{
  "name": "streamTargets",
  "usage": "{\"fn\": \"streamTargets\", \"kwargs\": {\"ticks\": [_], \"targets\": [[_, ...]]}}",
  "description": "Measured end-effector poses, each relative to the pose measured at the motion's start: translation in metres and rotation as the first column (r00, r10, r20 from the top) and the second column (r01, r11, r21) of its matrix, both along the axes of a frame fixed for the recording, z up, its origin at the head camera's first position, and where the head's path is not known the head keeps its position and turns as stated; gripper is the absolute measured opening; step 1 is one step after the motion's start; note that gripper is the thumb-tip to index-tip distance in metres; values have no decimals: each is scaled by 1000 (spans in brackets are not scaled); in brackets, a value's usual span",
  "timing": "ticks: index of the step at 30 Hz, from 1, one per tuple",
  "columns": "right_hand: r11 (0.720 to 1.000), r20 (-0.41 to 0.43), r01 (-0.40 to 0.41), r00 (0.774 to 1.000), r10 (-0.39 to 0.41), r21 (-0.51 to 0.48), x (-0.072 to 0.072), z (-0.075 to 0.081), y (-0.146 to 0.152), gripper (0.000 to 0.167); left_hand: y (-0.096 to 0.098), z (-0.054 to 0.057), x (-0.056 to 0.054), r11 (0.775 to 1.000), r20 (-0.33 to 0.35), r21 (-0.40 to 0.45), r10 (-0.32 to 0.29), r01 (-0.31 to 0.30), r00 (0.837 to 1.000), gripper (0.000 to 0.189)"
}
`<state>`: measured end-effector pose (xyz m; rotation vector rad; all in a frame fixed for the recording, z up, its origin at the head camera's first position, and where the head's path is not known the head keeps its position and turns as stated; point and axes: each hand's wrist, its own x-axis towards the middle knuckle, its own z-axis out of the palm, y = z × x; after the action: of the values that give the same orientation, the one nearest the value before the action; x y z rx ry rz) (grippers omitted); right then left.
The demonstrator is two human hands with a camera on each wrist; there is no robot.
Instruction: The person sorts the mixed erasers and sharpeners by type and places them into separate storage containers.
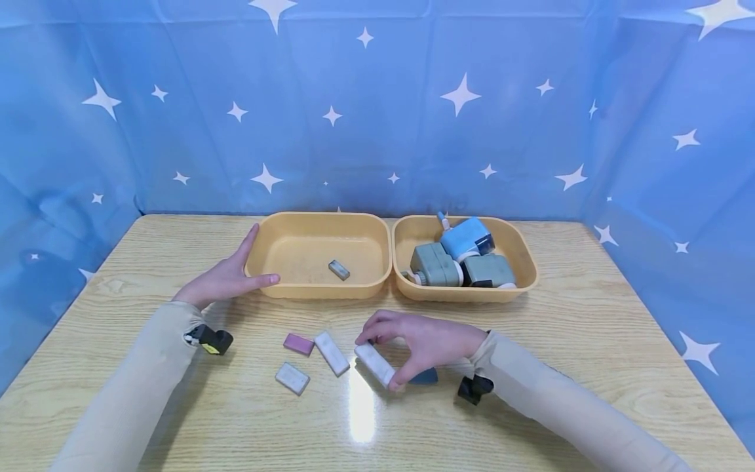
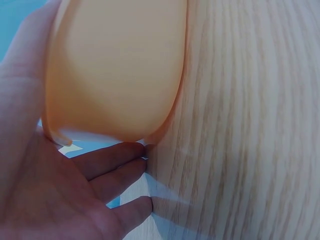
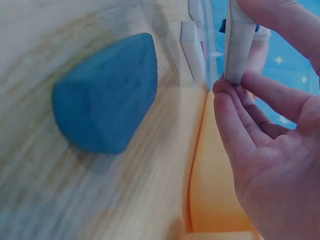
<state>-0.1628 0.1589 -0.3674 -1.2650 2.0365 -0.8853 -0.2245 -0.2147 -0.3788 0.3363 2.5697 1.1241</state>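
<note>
My right hand (image 1: 421, 337) pinches a long white block (image 1: 375, 365) by its two ends, thumb at the near end and fingertips at the far end. In the right wrist view the same white block (image 3: 240, 45) is seen edge-on between the fingers. A blue angular block (image 3: 107, 95) lies on the table beside this hand, mostly hidden under it in the head view. My left hand (image 1: 227, 275) rests at the left end of a yellow bin (image 1: 318, 292), its fingers fairly straight and spread along the outer wall. A small grey block (image 1: 339, 269) lies inside that bin.
Left of my right hand lie another long white block (image 1: 332, 353), a shorter white block (image 1: 292, 378) and a pink block (image 1: 299, 344). A second yellow bin (image 1: 466, 296) adjoins the first, holding blue and grey-green boxy pieces (image 1: 435, 263). A blue star-patterned cloth (image 1: 401, 144) surrounds the table.
</note>
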Motion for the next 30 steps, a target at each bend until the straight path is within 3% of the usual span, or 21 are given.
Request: {"fn": "streamTargets", "kwargs": {"ticks": [21, 30], "targets": [[999, -18, 6, 1000, -7, -34, -6, 28, 0, 65, -2, -3, 0, 1000, -16, -8, -8, 8, 1000, 113], [999, -52, -1, 999, -1, -38, -13, 32, -1, 62, -1, -2, 1, 1000, -19, 3, -4, 5, 1000, 113]]}}
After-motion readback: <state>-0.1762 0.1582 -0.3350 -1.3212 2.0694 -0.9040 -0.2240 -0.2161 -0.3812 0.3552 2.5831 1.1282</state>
